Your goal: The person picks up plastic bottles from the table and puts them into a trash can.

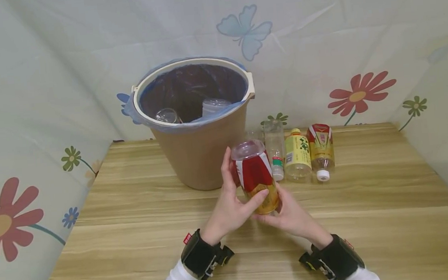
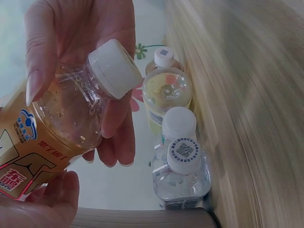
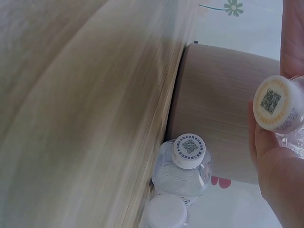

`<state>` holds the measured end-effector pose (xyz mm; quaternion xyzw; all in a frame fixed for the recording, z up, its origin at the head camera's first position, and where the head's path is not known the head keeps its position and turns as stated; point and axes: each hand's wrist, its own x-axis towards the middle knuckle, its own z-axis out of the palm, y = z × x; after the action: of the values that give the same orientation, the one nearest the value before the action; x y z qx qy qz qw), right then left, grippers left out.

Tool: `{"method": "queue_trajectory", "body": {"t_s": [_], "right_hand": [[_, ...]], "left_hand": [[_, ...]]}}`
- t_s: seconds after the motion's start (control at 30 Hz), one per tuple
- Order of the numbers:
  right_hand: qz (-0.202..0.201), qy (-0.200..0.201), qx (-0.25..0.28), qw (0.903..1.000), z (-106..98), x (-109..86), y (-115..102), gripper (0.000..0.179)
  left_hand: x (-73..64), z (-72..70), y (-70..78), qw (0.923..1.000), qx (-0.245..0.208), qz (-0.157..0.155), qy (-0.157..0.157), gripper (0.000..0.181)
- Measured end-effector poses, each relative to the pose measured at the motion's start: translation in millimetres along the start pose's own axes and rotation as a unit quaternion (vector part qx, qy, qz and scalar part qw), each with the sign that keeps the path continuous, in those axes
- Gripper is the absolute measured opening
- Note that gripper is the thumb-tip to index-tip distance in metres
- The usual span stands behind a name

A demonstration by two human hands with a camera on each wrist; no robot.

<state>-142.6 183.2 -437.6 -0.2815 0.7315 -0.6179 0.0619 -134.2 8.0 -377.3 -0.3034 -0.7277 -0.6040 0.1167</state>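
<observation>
While holding red-and-gold bottle tilted cap-down, near and right of bin, see grip of left hand and right hand curled round it; judge as positioning step; next calls for firm cap-end support.

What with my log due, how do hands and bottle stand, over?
Left hand and right hand gripping red-and-gold bottle. Off table, white cap on. Bin ahead left, other bottles ahead right; nothing seen blocking hands.

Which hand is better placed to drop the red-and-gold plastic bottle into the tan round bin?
Likely the left hand: it holds the bottle on the side nearer the bin; the right hand holds lower, farther away.
</observation>
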Motion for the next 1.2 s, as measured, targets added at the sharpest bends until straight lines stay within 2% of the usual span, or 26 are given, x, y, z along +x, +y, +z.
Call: {"method": "queue_trajectory", "body": {"t_s": [0.4, 0.6, 0.73, 0.83, 0.9, 1.07, 1.2], "right_hand": [[0.001, 0.000, -0.051, 0.9987, 2.2, -1.8, 0.2, 0.063], [0.012, -0.015, -0.079, 0.9967, -1.6, -2.8, -0.3, 0.074], [0.015, -0.021, -0.083, 0.9962, -8.0, -2.2, 1.8, 0.084], [0.014, -0.004, -0.077, 0.9970, -13.3, -0.6, 3.0, 0.080], [0.011, 0.018, -0.070, 0.9973, -16.8, 0.3, 2.0, 0.073], [-0.019, 0.080, -0.069, 0.9942, -24.0, 3.0, -5.6, 0.063], [-0.055, 0.108, -0.069, 0.9902, -28.9, 4.4, -13.6, 0.057]], "left_hand": [[-0.7, 4.2, -1.2, 0.9997, 0.018, 0.013, -0.008, 0.102], [-0.8, 3.1, -1.6, 0.9995, 0.030, 0.009, 0.000, 0.099], [-0.9, 0.8, -13.3, 0.9986, 0.051, 0.000, 0.010, 0.098], [-0.7, -1.7, -21.1, 0.9971, 0.075, 0.002, 0.014, 0.095], [-0.5, -3.9, -21.1, 0.9956, 0.092, 0.012, 0.013, 0.092], [4.1, -9.8, -14.9, 0.9903, 0.133, 0.038, 0.005, 0.091], [12.2, -17.1, -5.2, 0.9856, 0.161, 0.053, 0.004, 0.091]]}}
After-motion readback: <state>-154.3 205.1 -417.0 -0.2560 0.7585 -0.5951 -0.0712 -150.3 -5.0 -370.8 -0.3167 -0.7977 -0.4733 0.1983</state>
